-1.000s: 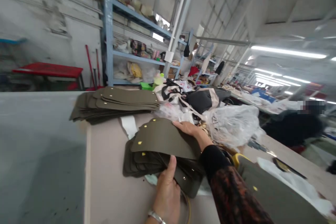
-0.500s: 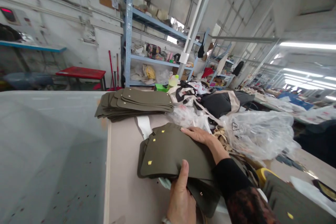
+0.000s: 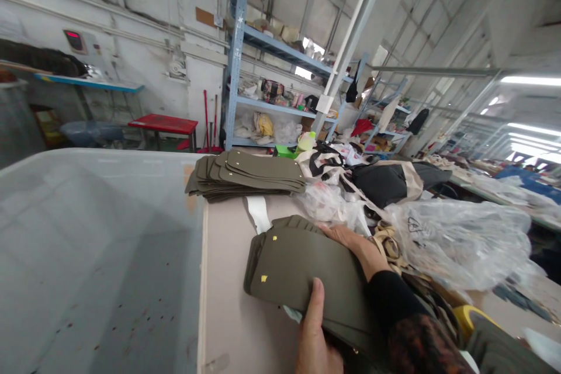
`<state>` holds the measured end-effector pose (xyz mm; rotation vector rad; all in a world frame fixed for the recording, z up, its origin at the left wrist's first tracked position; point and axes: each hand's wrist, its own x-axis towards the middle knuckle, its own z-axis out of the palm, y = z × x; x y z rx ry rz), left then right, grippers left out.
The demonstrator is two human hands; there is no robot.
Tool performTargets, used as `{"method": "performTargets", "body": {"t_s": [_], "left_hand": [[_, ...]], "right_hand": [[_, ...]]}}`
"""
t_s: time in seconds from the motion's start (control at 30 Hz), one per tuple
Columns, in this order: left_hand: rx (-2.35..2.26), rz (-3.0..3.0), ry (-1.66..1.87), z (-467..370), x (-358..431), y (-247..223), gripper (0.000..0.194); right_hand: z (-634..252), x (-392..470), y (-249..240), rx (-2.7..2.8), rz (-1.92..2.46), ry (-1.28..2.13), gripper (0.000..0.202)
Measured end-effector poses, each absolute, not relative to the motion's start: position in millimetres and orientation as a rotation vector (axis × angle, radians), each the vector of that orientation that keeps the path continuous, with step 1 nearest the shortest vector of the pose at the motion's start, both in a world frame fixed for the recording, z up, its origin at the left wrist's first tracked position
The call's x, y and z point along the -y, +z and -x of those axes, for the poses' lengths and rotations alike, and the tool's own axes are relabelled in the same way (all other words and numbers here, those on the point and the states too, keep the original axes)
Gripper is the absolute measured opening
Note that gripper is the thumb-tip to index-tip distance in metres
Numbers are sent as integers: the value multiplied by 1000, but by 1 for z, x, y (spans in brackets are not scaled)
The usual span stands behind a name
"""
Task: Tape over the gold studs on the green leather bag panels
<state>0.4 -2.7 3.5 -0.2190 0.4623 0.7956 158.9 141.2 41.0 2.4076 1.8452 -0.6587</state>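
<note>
A stack of olive-green panels (image 3: 307, 269) with small yellow tabs lies fanned over the near part of the table. My left hand (image 3: 316, 333) grips its near edge, thumb on top and the other fingers mostly hidden below. Along the far right edge of the same stack rests my right hand (image 3: 357, 245), its fingers curled round the rim and partly out of sight. Farther back, a second pile of olive panels (image 3: 249, 172) with small metal studs sits near the table's left corner. A white strip (image 3: 258, 213) lies between the two stacks.
Left of the table (image 3: 228, 327) stands a large grey bin (image 3: 144, 251). Clear plastic bags (image 3: 460, 239), tan straps (image 3: 388, 245) and a black bag (image 3: 381, 181) lie on the right. A yellow ring-shaped object (image 3: 468, 318) is by my right sleeve. Blue shelving (image 3: 239, 58) stands behind.
The view has swung left, so things appear farther right. The panels in my hands lie more evenly together; fewer yellow tabs show, and the loose lower panel is tucked closer in.
</note>
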Motion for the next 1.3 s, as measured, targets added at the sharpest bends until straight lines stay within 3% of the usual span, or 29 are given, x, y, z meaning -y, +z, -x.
{"method": "performTargets", "body": {"t_s": [0.13,0.23,0.53,1.0,1.3], "left_hand": [[-457,166,817,3,4,3,67],[-450,131,868,8,5,3,58],[-345,175,734,16,10,15,57],[-353,68,864,43,13,27,42],[-175,53,617,12,94,53,37]], "right_hand": [[-155,-143,42,-1827,-2401,-574,56],[-152,-142,45,-1871,-2374,-556,54],[-144,-119,76,-1947,-2335,-665,73],[-58,-49,173,-1941,-2669,213,83],[-74,67,224,-1498,-2823,388,83]]}}
